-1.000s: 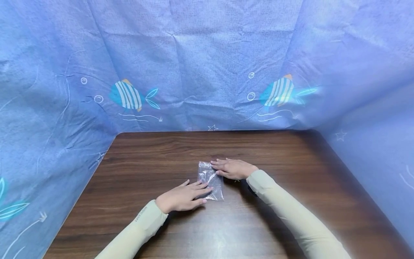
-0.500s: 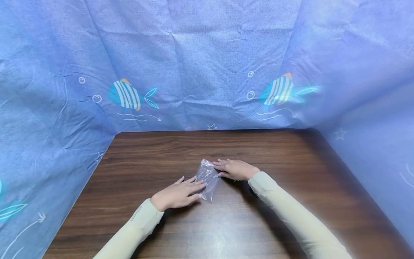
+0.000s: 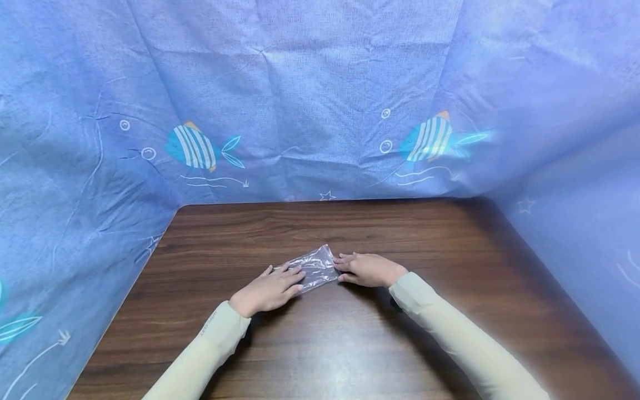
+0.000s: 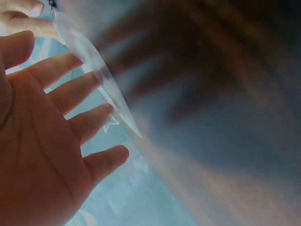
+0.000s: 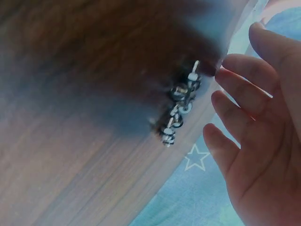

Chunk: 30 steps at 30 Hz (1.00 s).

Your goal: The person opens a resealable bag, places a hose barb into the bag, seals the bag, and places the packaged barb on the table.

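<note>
A clear plastic bag (image 3: pixel 320 266) lies on the table between the two hands, slanted, with one end toward the right hand. My left hand (image 3: pixel 270 289) rests its spread, straight fingers on the bag's left part. At the bag's right end, the fingertips of my right hand (image 3: pixel 372 270) touch or nearly touch its edge; the fingers are slightly bent and appear to grip nothing. In the right wrist view, a small heap of black and silvery hardware pieces (image 5: pixel 178 106), like screws and nuts, lies near the right fingers. From the head view that heap is hidden by the hand.
The dark wood-grain table (image 3: pixel 330 355) has rounded far corners. Blue cloth (image 3: pixel 320 100) printed with fish and stars hangs behind it and along both sides. Light glares off the tabletop near the front.
The bag has turned clockwise from lengthwise to slanted, its far end swinging toward the right hand. My left hand has shifted left and slightly away; my right hand has moved slightly right and nearer.
</note>
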Each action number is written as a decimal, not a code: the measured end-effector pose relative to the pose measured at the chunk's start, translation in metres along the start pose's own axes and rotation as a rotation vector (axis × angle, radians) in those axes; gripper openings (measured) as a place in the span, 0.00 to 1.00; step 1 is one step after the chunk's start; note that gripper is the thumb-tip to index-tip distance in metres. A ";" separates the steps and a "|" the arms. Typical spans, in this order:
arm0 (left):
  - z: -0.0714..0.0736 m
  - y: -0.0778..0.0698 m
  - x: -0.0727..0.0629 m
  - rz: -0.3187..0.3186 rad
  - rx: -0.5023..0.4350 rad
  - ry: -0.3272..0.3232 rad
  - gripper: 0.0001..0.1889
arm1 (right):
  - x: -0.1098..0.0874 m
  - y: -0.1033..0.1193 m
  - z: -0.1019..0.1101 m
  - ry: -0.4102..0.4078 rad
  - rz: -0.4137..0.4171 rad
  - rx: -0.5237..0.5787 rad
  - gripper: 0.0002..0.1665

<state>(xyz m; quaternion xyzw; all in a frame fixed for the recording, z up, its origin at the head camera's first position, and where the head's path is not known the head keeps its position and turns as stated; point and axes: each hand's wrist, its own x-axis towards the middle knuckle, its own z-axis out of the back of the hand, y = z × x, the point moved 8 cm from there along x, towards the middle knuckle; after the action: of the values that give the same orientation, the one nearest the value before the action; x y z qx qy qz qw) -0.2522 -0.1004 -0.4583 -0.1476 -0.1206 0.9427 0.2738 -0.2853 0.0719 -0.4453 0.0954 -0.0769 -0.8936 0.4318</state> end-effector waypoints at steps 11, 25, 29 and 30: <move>0.008 0.010 0.003 0.068 0.000 0.012 0.24 | -0.008 0.017 -0.005 -0.003 0.055 -0.014 0.27; 0.021 0.014 0.004 0.062 -0.051 -0.050 0.22 | -0.008 0.022 -0.011 0.030 0.014 0.096 0.30; 0.030 0.007 0.011 0.031 -0.063 -0.162 0.18 | -0.008 0.020 -0.008 0.016 0.015 0.132 0.29; 0.032 0.005 0.012 0.035 -0.077 -0.187 0.18 | -0.007 0.020 -0.007 0.004 0.023 0.142 0.28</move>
<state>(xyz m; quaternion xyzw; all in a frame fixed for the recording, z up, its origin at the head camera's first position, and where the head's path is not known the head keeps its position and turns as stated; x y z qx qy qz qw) -0.2756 -0.1029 -0.4327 -0.0717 -0.1790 0.9516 0.2392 -0.2640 0.0650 -0.4468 0.1268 -0.1404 -0.8808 0.4341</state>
